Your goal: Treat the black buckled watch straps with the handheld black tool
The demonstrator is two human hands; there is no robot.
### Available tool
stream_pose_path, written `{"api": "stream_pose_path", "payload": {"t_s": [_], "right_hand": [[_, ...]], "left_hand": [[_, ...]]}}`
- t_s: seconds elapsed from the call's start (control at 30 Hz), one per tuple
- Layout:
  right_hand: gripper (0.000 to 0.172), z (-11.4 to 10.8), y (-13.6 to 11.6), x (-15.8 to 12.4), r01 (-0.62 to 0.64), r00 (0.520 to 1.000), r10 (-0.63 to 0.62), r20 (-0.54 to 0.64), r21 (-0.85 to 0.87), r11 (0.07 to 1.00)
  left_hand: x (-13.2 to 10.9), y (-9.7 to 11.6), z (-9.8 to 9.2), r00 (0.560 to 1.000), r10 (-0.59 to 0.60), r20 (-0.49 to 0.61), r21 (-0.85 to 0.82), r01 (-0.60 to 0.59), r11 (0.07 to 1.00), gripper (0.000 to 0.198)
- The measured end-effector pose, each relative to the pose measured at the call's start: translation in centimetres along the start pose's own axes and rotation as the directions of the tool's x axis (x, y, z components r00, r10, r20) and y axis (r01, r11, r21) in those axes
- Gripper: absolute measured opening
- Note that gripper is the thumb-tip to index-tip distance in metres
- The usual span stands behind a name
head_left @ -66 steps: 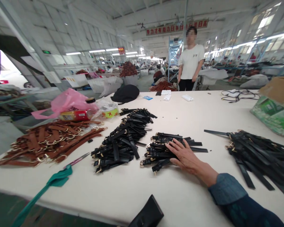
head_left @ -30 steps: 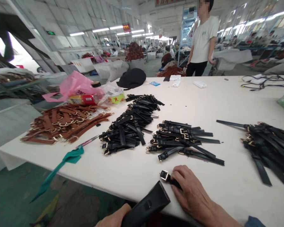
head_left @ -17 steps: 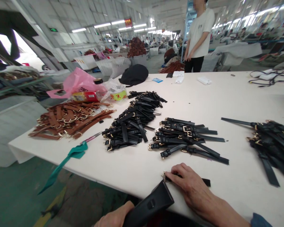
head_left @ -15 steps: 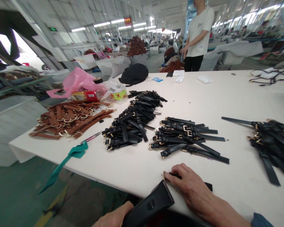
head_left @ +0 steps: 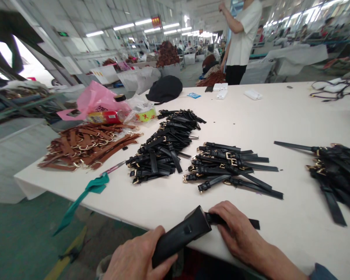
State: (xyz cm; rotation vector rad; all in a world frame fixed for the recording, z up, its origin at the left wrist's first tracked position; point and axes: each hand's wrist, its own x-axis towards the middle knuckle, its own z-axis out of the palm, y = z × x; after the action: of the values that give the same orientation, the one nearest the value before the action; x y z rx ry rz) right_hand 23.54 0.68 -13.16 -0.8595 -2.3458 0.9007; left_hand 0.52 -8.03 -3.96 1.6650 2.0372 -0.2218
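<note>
My left hand (head_left: pixel 140 252) is wrapped round a black hand-held tool (head_left: pixel 182 235) shaped like a hair clipper, with a small switch on its body. The tool's wide end is against the near end of a short black buckle strap (head_left: pixel 254 224), covering the buckle. At the table's front edge my right hand (head_left: pixel 236 225) is closed on this strap, whose plain end sticks out to the right. Just beyond the hands lies a pile of black buckle straps (head_left: pixel 230 165) with gold buckles. A larger heap of black straps (head_left: pixel 166 144) is left of it.
Another black strap pile (head_left: pixel 338 171) lies at the right. Brown straps (head_left: pixel 84 146), a pink bag (head_left: pixel 96 101), scissors (head_left: pixel 115 167) and green cloth (head_left: pixel 97 184) are at the left. A black cap (head_left: pixel 165 89) is at the back of the table (head_left: pixel 256 124). A person (head_left: pixel 242 39) stands beyond.
The tool has moved up and right, and its end now covers the strap's buckle, which showed before. More of my left hand is in view. The person behind the table has raised an arm.
</note>
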Motion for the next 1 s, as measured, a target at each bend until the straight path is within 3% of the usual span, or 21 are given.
{"api": "stream_pose_path", "payload": {"t_s": [0.13, 0.37, 0.63, 1.0], "right_hand": [[0.026, -0.1, 0.0, -0.4, -0.058, 0.997, 0.056, -0.056, -0.03, 0.998], [0.014, -0.5, -0.1, -0.8, -0.125, 0.984, 0.11, -0.142, -0.102, 0.987], [0.025, -1.0, 1.1, -2.2, -0.102, 0.988, 0.092, -0.123, -0.08, 0.992], [0.023, -0.9, 1.0, -2.1, -0.152, 0.983, 0.144, -0.116, -0.056, 0.987]], "left_hand": [[0.9, 0.7, -0.3, 0.999, 0.032, 0.013, 0.137, -0.033, 0.99, 0.028], [1.1, 0.9, -0.7, 0.999, 0.037, 0.032, 0.181, -0.043, 0.983, 0.034], [0.9, 0.9, -0.7, 0.997, 0.039, 0.067, 0.204, -0.052, 0.978, 0.035], [1.7, 5.4, -2.1, 0.983, 0.159, 0.088, 0.315, -0.179, 0.932, 0.022]]}}
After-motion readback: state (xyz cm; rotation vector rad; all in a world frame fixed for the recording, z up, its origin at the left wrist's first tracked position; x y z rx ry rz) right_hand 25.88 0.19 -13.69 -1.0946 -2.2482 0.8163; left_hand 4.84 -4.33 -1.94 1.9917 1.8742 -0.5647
